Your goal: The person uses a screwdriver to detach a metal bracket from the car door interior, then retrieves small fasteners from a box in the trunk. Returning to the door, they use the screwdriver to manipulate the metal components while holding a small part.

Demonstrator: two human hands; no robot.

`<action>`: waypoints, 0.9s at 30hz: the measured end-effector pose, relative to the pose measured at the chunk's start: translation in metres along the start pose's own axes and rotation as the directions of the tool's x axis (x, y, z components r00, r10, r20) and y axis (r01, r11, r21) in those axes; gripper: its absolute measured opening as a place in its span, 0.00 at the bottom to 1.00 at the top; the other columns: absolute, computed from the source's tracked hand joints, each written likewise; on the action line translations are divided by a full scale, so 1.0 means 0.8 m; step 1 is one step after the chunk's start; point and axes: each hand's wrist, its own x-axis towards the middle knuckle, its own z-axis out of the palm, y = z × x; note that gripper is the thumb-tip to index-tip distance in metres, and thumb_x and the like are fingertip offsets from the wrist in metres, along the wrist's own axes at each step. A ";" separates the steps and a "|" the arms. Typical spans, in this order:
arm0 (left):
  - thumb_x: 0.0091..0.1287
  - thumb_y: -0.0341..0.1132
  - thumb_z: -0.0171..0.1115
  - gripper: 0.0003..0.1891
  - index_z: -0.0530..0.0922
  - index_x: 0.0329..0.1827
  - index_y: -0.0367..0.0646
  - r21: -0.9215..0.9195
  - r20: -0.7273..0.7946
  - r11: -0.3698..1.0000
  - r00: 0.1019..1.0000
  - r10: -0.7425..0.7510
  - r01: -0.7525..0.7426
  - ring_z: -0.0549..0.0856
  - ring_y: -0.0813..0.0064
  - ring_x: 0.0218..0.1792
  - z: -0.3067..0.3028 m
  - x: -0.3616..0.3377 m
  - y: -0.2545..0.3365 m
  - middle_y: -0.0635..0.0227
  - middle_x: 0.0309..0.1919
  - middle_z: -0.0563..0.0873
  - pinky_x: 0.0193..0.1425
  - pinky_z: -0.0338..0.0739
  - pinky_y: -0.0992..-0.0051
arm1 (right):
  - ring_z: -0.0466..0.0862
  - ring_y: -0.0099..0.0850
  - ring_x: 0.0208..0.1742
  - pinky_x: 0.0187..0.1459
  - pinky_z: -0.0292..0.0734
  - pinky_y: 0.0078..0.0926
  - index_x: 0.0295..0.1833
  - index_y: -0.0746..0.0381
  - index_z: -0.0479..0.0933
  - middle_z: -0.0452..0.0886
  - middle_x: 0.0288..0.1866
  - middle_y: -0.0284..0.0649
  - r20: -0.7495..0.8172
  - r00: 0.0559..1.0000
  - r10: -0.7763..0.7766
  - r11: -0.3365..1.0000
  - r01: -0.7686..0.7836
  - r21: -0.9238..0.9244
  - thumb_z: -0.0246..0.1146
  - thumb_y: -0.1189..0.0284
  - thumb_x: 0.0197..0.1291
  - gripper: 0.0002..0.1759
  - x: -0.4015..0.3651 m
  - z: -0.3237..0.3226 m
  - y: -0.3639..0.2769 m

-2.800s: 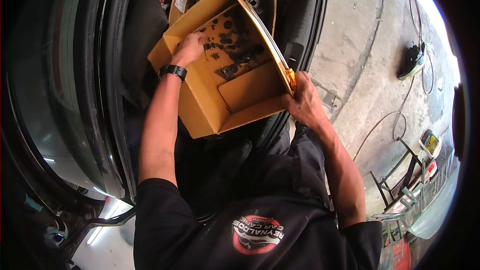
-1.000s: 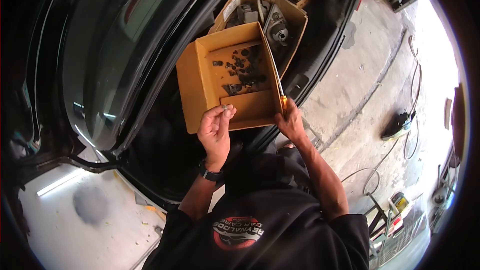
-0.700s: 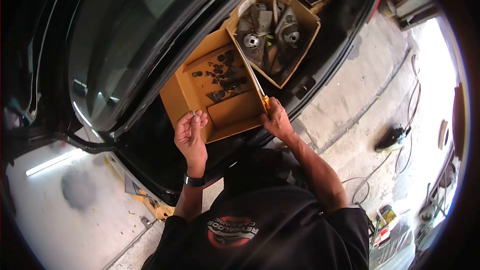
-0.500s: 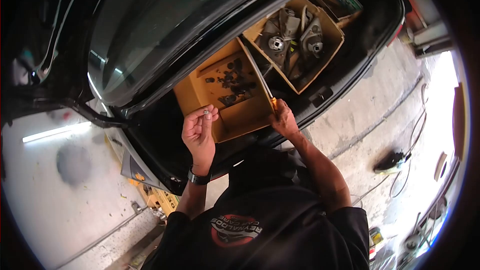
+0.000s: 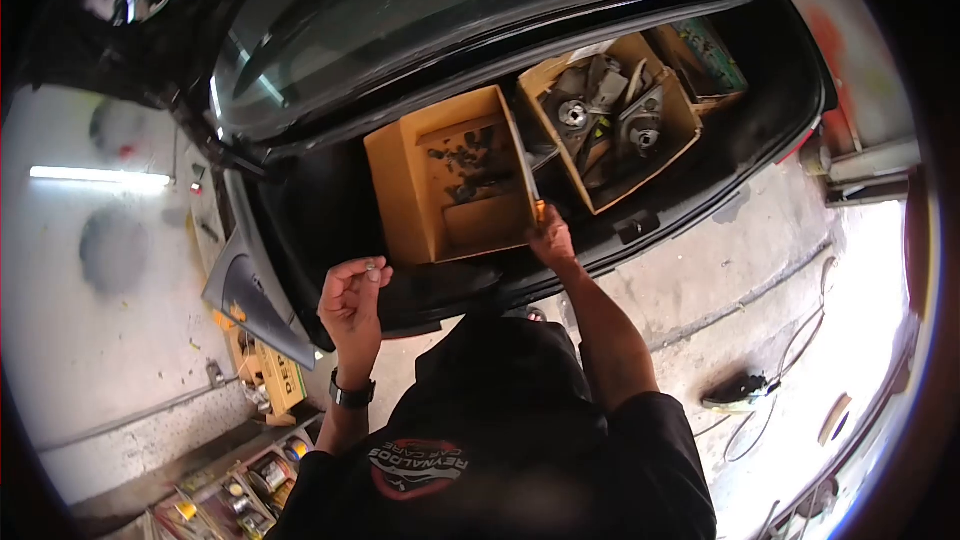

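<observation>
My left hand (image 5: 352, 295) is raised in front of the trunk edge, thumb and fingertips pinching a small shiny metal piece (image 5: 371, 266), too small to name exactly. My right hand (image 5: 551, 240) is closed around the orange handle of what looks like a screwdriver (image 5: 541, 210), its thin shaft lying along the near right side of an open cardboard box (image 5: 405, 185). Inside that box lie several small dark parts (image 5: 470, 158). Beside it, a second cardboard box (image 5: 643, 180) holds greasy metal car parts (image 5: 640, 130).
Both boxes sit in the open trunk (image 5: 640, 228) of a dark car, under the raised lid with its glass (image 5: 400, 30). A third box (image 5: 715, 60) stands at the far right. A grey panel (image 5: 255, 295) leans at the left. A cable (image 5: 790, 370) lies on the floor.
My view has shifted, showing more of the trunk. My left hand has drawn back from the box toward the left, still pinching the small piece. My right hand keeps its grip.
</observation>
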 end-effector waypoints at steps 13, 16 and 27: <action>0.78 0.31 0.55 0.12 0.78 0.60 0.41 -0.671 0.133 0.672 0.942 -0.308 0.314 0.89 0.75 0.45 -0.094 -0.137 0.033 0.66 0.48 0.88 0.52 0.85 0.73 | 0.80 0.41 0.33 0.38 0.77 0.36 0.46 0.69 0.75 0.80 0.34 0.48 -0.209 0.947 0.242 0.967 -0.217 0.135 0.58 0.52 0.74 0.26 -0.048 -0.010 -0.004; 0.77 0.31 0.56 0.12 0.78 0.59 0.41 -0.704 0.105 0.644 0.940 -0.323 0.300 0.87 0.77 0.44 -0.121 -0.159 0.037 0.68 0.45 0.87 0.51 0.84 0.74 | 0.73 0.20 0.30 0.32 0.75 0.23 0.47 0.66 0.72 0.74 0.30 0.34 -0.290 0.941 0.177 0.959 -0.099 0.265 0.56 0.56 0.77 0.20 -0.118 -0.047 -0.037; 0.74 0.28 0.61 0.11 0.80 0.56 0.43 -0.824 -0.051 0.555 0.962 -0.269 0.111 0.85 0.79 0.43 -0.245 -0.185 0.007 0.69 0.44 0.86 0.49 0.82 0.76 | 0.83 0.41 0.31 0.34 0.76 0.36 0.40 0.66 0.74 0.82 0.31 0.46 -0.051 0.978 -0.201 0.978 0.198 -0.058 0.55 0.69 0.72 0.10 -0.411 -0.076 -0.187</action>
